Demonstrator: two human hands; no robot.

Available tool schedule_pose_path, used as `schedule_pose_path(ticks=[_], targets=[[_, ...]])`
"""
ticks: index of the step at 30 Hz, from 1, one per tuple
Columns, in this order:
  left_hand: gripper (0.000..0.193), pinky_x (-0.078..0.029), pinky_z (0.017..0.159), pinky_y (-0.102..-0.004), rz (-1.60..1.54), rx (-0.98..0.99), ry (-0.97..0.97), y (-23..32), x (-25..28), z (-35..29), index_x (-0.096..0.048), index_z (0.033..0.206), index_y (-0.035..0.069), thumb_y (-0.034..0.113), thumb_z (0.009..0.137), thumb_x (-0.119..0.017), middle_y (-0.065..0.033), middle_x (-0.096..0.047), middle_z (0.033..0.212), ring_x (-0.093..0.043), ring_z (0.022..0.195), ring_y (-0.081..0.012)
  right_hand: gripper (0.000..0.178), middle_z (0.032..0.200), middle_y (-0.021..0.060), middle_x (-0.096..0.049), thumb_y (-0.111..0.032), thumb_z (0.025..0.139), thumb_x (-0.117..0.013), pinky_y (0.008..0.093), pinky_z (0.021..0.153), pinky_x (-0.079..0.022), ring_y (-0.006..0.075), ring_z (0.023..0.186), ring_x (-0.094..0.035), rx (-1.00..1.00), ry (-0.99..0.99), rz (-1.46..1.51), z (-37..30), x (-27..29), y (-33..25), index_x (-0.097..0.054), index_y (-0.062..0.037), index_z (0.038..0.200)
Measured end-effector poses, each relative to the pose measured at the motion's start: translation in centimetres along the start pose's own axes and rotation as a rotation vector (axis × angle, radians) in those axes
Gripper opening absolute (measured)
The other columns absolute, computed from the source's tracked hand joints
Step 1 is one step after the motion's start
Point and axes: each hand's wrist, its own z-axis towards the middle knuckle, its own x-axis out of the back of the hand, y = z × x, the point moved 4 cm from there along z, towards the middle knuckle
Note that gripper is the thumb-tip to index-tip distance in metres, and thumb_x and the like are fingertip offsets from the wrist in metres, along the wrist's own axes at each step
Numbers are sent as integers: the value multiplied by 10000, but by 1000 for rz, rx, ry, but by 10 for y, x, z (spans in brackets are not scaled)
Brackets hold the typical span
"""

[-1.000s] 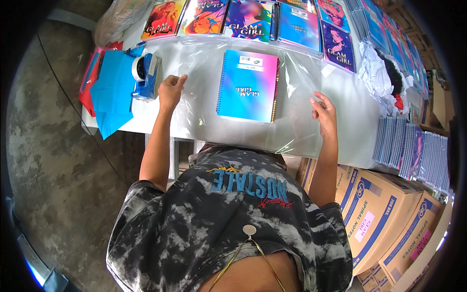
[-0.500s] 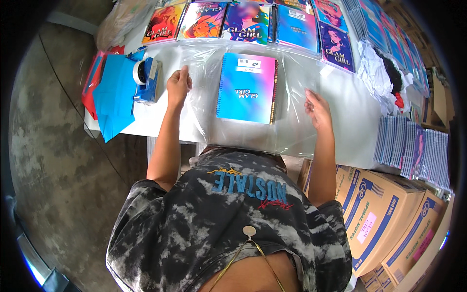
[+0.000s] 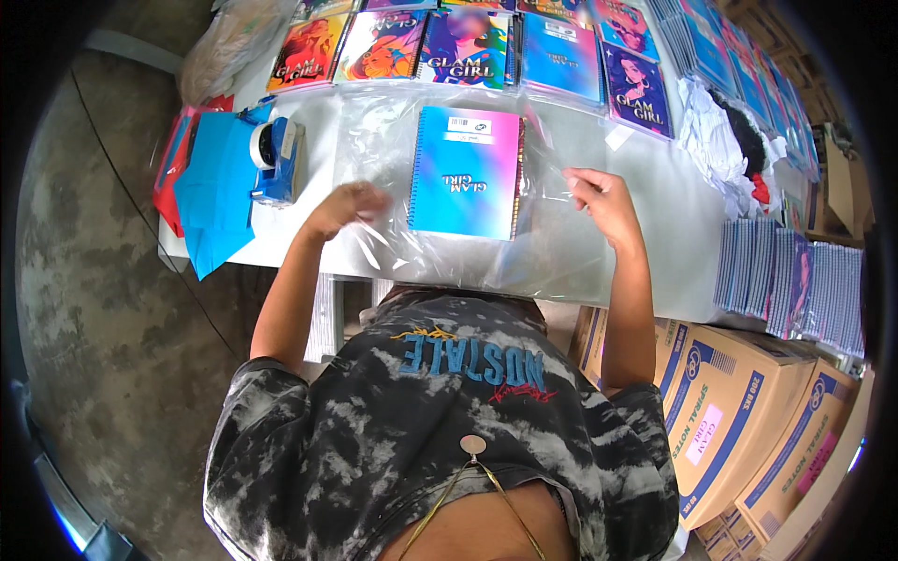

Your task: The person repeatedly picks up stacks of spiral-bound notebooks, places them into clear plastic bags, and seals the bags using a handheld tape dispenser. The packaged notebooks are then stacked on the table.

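A spiral notebook point(image 3: 466, 201) with a blue-to-pink cover lies flat in front of me on a clear plastic sheet point(image 3: 374, 150) spread over the white table. Left of it, my left hand point(image 3: 348, 209) is over the sheet's near left part, its fingers smeared by motion, so their hold cannot be made out. On the other side my right hand point(image 3: 606, 206) has thumb and forefinger pinched at the right part of the sheet, apart from the notebook. A blue tape dispenser point(image 3: 277, 164) with a roll of tape stands beyond my left hand.
Rows of bright-covered notebooks point(image 3: 379, 45) line the far side of the table. Blue sheets point(image 3: 217, 178) lie at the left edge. Crumpled white paper point(image 3: 716, 145) and stacked notebooks point(image 3: 753, 271) sit on the right. Cardboard boxes point(image 3: 720, 411) stand below, right of me.
My left hand has come nearer to me, down the left side of the notebook. The right hand has shifted slightly left, its fingers turned toward the notebook, which stays on the sheet.
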Motion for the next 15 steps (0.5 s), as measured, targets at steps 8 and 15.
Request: schedule_pose_path(ticks=[8, 15], targets=[[434, -476, 704, -285, -86, -136, 212, 51, -1, 21, -557, 1159, 50, 356, 856, -612, -71, -652, 971, -624, 845, -156, 454, 806, 75, -629, -232, 791, -664, 272, 631, -449, 156, 677, -570, 102, 427, -189, 13, 8, 2, -570, -12, 1175], [255, -445, 542, -226, 380, -159, 127, 91, -35, -18, -628, 840, -1, 252, 866, -617, -30, -615, 681, -591, 632, -111, 450, 776, 119, -617, -193, 753, -690, 298, 636, -461, 206, 678, -588, -22, 200, -315, -17, 9, -7, -567, 29, 1126]])
